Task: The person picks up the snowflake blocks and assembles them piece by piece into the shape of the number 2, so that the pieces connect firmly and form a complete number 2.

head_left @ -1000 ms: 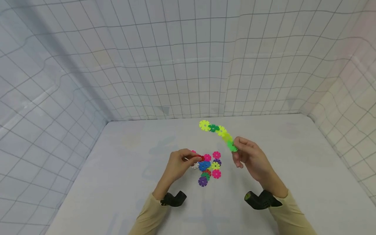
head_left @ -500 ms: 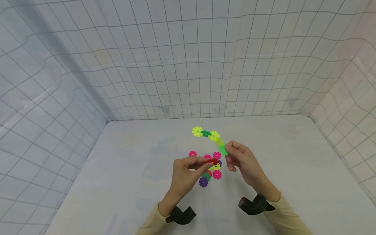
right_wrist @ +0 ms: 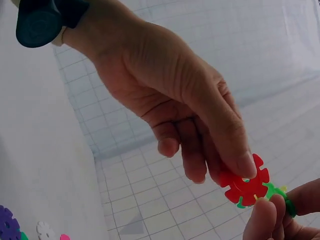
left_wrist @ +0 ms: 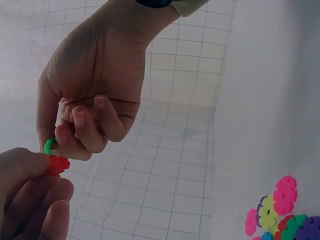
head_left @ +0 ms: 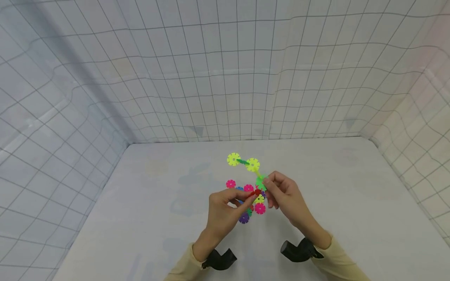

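My left hand (head_left: 225,212) pinches a red notched snowflake disc (head_left: 258,192) between thumb and index finger. Thumb and fingers of my right hand (head_left: 286,197) grip the bright green disc (head_left: 260,182) at the near end of a chain of linked discs. Beyond it the chain runs up and left through a yellow disc (head_left: 252,164) and a dark green one to another yellow disc (head_left: 233,159). In the right wrist view the red disc (right_wrist: 246,186) overlaps the green disc (right_wrist: 272,191); whether their notches are engaged cannot be told. Fingers hide part of both.
Loose discs lie below the hands on the white table (head_left: 158,218), among them pink (head_left: 260,208), purple (head_left: 243,217) and yellow (head_left: 259,199) ones. My left hand covers some. White grid-patterned sheeting (head_left: 232,78) rises behind and at both sides.
My left hand has lifted the red disc from the pile and moved right. My right hand has brought the chain left and down, so both hands now meet; the chain has turned somewhat.
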`<state>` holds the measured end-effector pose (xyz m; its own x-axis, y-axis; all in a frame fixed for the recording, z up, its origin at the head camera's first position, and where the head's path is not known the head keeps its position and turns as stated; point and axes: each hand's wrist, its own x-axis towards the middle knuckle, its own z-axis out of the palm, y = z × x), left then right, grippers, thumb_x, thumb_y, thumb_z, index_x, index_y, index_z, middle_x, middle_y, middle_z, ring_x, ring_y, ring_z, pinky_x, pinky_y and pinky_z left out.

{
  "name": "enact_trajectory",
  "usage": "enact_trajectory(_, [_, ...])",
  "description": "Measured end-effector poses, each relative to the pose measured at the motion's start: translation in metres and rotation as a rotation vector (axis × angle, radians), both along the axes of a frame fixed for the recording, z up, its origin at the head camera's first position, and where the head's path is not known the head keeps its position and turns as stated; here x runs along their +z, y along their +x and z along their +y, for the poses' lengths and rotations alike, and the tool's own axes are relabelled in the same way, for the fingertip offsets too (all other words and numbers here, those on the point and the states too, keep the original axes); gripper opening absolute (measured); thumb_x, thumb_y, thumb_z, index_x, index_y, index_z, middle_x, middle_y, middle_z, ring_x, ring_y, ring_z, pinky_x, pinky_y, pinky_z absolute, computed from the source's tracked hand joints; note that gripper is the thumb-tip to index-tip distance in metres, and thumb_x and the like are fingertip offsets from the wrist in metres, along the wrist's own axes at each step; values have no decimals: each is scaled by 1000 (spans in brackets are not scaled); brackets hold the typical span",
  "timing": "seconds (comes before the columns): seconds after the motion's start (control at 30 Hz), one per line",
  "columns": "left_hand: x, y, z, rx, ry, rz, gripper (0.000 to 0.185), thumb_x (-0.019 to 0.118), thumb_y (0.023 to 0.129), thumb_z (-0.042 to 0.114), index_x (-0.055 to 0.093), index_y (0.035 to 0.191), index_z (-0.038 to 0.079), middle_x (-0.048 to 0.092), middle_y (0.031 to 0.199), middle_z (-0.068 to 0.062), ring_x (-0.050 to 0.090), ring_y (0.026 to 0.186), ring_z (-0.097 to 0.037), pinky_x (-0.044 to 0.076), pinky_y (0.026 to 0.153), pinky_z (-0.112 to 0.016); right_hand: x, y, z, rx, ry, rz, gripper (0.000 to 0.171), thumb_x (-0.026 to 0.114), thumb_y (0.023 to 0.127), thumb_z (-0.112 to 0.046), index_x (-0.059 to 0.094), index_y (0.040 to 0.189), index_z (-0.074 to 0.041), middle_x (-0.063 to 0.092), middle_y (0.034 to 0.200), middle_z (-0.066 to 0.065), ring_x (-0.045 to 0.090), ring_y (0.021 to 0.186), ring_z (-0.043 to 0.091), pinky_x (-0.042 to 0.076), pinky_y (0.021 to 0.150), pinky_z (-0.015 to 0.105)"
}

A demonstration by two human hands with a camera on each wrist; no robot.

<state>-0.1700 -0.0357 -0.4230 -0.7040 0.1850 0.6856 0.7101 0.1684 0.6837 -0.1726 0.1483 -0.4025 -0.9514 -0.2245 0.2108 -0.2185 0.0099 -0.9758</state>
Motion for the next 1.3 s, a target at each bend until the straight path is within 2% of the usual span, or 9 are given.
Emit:
enact_trajectory(0.23, [-1, 2, 1, 45, -65, 118, 13, 78, 74, -2, 72, 85, 3, 70, 78, -4, 65, 65, -8, 50, 54, -18, -4, 6, -9, -104, 81, 166, 13, 54, 96, -5, 52, 84, -5, 51, 63, 6, 50, 49, 22, 36, 37, 28])
enact_trajectory(0.37, [-1, 2, 3, 99, -116, 211, 10, 76, 76, -1, 72, 84, 3, 69, 76, -3, 65, 64, -7, 49, 54, -16, -2, 8, -10, -99, 91, 203, 16, 52, 95, 3, 50, 81, -5, 49, 61, 7, 48, 49, 20, 34, 37, 28])
enact_trajectory(0.5, [-1, 3, 4, 148, -168, 290, 6, 75, 81, 8, 72, 83, 3, 68, 73, -2, 64, 62, -6, 49, 53, -15, 7, 11, -11, -76, 113, 226, 20, 49, 94, 7, 48, 77, -4, 45, 57, 10, 45, 46, 20, 33, 37, 28])
enact_trajectory(0.6, [-2, 3, 5, 167, -183, 331, 8, 74, 82, 10, 71, 83, 3, 67, 71, -2, 62, 59, -6, 47, 54, -13, 4, 10, -11, -85, 140, 249, 24, 48, 95, 6, 48, 75, -7, 40, 52, 5, 40, 42, 17, 31, 35, 28])
enact_trajectory(0.73, [-4, 5, 7, 148, -156, 345, 8, 72, 84, 10, 69, 83, 3, 66, 70, -3, 61, 58, -6, 46, 55, -11, -7, 6, -11, -106, 147, 302, 26, 47, 94, 8, 50, 74, -10, 34, 50, -4, 33, 39, 10, 26, 33, 27])
enact_trajectory(0.9, [-4, 6, 8, 119, -111, 351, 10, 68, 88, 11, 68, 85, 2, 65, 70, -3, 58, 55, -6, 46, 54, -11, -12, 4, -12, -104, 102, 352, 28, 46, 94, 8, 50, 73, -11, 33, 51, -4, 31, 40, 9, 24, 33, 26])
enact_trajectory(1.07, [-6, 5, 9, 124, -85, 357, 12, 66, 89, 13, 68, 86, 2, 62, 68, -3, 55, 53, -6, 46, 54, -11, -15, 4, -16, -98, 78, 381, 28, 47, 94, 6, 48, 73, -12, 33, 53, -4, 30, 41, 9, 23, 34, 25])
enact_trajectory(1.3, [-9, 2, 8, 143, -90, 315, 14, 67, 90, 16, 68, 86, 3, 61, 69, -2, 57, 55, -7, 47, 54, -13, -17, 1, -15, -73, 92, 337, 26, 47, 96, 3, 47, 74, -10, 34, 51, -5, 32, 40, 8, 24, 32, 26])
